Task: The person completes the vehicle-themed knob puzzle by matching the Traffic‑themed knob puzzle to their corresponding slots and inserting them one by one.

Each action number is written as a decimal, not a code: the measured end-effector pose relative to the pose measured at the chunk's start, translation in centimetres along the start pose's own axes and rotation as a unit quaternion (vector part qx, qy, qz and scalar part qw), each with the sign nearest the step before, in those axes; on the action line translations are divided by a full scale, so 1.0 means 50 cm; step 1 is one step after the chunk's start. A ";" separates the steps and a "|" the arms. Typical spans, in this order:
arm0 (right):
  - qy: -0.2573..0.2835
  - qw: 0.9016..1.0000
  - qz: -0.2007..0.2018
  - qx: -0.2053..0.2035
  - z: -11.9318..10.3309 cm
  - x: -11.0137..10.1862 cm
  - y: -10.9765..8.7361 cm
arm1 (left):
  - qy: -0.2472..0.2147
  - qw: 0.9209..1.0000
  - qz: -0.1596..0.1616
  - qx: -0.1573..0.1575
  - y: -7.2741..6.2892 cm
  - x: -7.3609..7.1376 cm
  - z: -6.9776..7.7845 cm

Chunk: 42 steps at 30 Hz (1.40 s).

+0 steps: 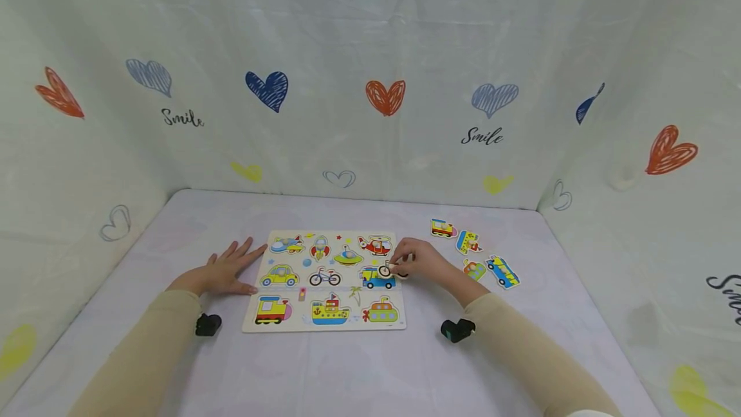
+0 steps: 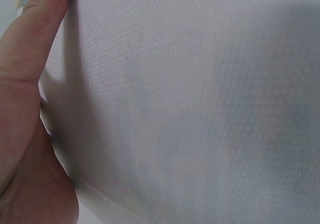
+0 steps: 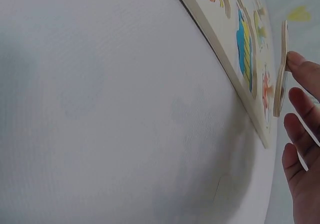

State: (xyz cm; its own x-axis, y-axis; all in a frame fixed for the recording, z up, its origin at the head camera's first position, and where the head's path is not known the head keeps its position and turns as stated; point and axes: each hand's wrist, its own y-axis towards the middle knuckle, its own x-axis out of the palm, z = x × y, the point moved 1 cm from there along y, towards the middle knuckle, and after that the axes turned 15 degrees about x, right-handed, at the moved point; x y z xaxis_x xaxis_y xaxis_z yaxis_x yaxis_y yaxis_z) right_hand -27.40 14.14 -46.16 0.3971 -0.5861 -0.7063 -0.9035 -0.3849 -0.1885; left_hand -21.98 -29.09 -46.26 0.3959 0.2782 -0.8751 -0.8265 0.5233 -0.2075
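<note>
A wooden vehicle puzzle board [image 1: 250, 322] lies flat on the table with pictures in three rows. My left hand [image 1: 227, 269] rests with fingers spread at its left side, index fingertip and thumb at the edge. Above the board's right side, my right hand [image 1: 419, 257] pinches a bicycle puzzle piece [image 1: 384, 270] between thumb and fingers. The piece is raised off the board, partly covering the bus picture. In the right wrist view, that piece [image 3: 281, 76] appears edge-on beside the fingers. Only part of the left hand [image 2: 22, 91] shows in the left wrist view.
Loose pieces lie right of the board: a train [image 1: 442, 228], a ship [image 1: 467, 242], a bus [image 1: 503, 272] and a submarine [image 1: 473, 269], partly hidden by the right arm. A patterned curtain [image 1: 347, 37] hangs behind the table.
</note>
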 end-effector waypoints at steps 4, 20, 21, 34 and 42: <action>-0.008 1.000 0.000 -0.008 -0.015 0.014 0.007 | -0.005 1.000 0.004 0.004 -0.002 0.001 -0.001; -0.036 0.998 -0.021 -0.053 -0.075 0.065 0.034 | 0.006 1.000 0.001 0.003 -0.007 -0.004 0.008; -0.036 0.998 -0.021 -0.056 -0.078 0.068 0.035 | 0.007 1.000 0.001 0.003 -0.008 -0.004 0.008; -0.034 0.995 -0.038 -0.081 -0.114 0.104 0.055 | -0.001 1.000 -0.002 -0.005 -0.010 -0.003 0.004; -0.012 0.996 -0.038 -0.081 -0.128 0.129 0.066 | 0.003 1.000 0.002 -0.007 0.001 0.008 -0.008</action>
State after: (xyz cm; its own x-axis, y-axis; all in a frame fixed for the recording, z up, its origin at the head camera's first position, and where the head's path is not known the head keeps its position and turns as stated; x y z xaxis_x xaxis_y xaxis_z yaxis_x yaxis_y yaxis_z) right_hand -26.79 4.53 -46.97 0.4578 -0.5341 -0.7107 -0.8322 -0.5386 -0.1314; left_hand -22.00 -29.27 -46.81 0.3904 0.2750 -0.8786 -0.8332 0.5114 -0.2102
